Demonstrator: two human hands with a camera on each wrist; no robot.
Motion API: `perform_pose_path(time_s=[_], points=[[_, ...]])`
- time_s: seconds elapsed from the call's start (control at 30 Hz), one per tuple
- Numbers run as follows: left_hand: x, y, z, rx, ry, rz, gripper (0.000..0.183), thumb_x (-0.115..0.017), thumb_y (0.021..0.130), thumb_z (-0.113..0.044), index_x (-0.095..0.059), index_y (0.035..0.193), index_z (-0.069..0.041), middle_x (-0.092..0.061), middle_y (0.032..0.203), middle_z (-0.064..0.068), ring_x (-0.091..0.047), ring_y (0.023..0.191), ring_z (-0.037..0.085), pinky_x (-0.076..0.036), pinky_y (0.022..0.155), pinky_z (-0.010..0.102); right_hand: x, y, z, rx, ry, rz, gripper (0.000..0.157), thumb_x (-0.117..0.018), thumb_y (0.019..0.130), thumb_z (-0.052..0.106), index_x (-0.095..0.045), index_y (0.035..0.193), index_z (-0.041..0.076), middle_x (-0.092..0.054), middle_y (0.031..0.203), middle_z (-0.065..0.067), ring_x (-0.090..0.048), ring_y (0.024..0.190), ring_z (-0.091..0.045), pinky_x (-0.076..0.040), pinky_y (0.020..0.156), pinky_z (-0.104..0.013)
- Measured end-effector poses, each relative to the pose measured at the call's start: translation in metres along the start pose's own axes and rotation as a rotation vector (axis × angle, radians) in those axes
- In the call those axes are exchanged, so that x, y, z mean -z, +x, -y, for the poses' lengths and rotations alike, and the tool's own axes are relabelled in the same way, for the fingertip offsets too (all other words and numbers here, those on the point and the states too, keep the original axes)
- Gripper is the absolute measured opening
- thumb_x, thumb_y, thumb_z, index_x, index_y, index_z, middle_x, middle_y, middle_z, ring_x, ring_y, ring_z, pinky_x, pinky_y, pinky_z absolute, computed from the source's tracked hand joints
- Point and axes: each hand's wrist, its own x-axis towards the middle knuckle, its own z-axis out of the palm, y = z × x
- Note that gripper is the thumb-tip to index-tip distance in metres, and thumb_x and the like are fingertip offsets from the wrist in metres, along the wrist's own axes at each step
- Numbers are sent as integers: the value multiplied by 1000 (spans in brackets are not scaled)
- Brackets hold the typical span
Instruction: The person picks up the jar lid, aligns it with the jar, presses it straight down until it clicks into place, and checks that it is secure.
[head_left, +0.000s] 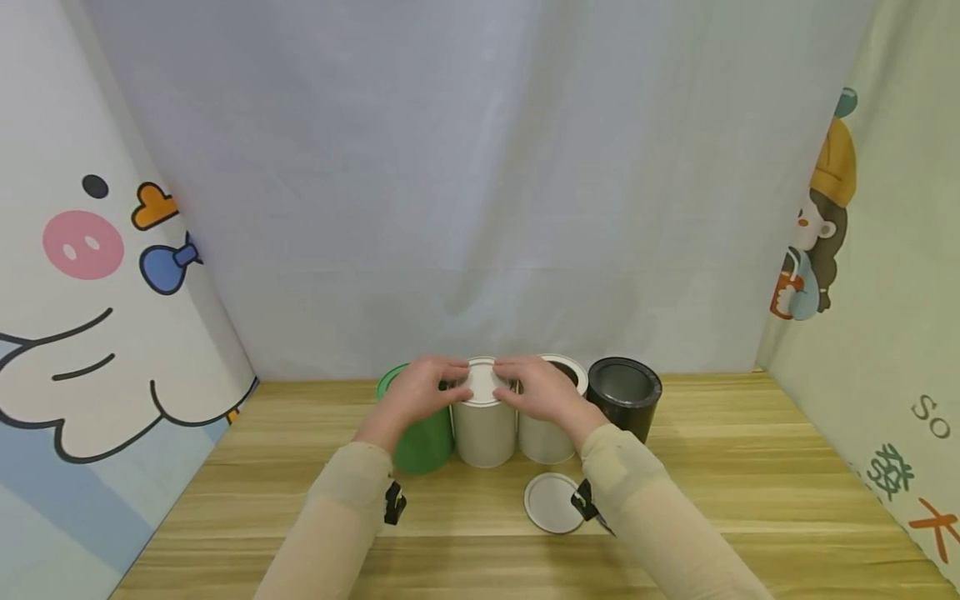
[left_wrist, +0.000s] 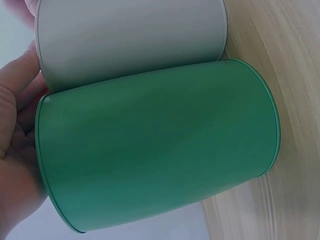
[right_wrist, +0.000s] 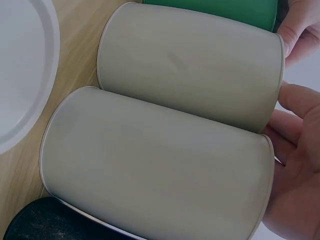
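Note:
Four-in-a-row is avoided here: several cylindrical cans stand side by side, and both hands are at the off-white can [head_left: 484,437] with a white lid [head_left: 482,382] on its top. My left hand [head_left: 420,389] reaches over the green can [head_left: 423,446], its fingertips and thumb at the lid's left edge. Opposite it, my right hand [head_left: 543,389] touches the lid's right edge, fingers extended. Beneath the right hand is a second off-white can [head_left: 547,442] with a dark opening. In the right wrist view, the thumb and fingers sit at the top rim of the lidded can [right_wrist: 190,65].
A black can [head_left: 633,412] stands at the row's right end. One loose white lid [head_left: 553,503] lies flat on the wooden table [head_left: 465,542] in front of the cans, beside the right forearm. A pale curtain [head_left: 480,208] hangs close behind the row.

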Motion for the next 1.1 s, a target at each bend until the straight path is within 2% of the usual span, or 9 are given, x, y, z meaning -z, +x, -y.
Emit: perform_pose_path(time_s=[0.3,0.67,1.1], points=[[2,1,1,-33,43,20,44,-68,96,-25,-62,133,-2,-58,138,12,-51,129,34,-44,106,47,4,2,2,44,-48,-3,43,-63,98,22,-60,134,-1,-58,137,-14,-53,127,-33,-41,108,-45],[7,2,0,-87,79,17,43,-69,95,-24,-63,131,0,-62,132,16,-55,124,35,-45,105,48,5,3,1,51,-62,-10,45,-63,97,23,-60,134,-1,-59,137,-14,-53,128,-33,-40,109,-44],[3,1,2,-69,71,-4,44,-70,94,-25,-64,130,-1,-62,132,14,-55,123,35,-46,103,48,2,0,-1,46,-62,16,45,-59,100,24,-56,138,-1,-55,141,-15,-48,131,-34,-38,111,-47]])
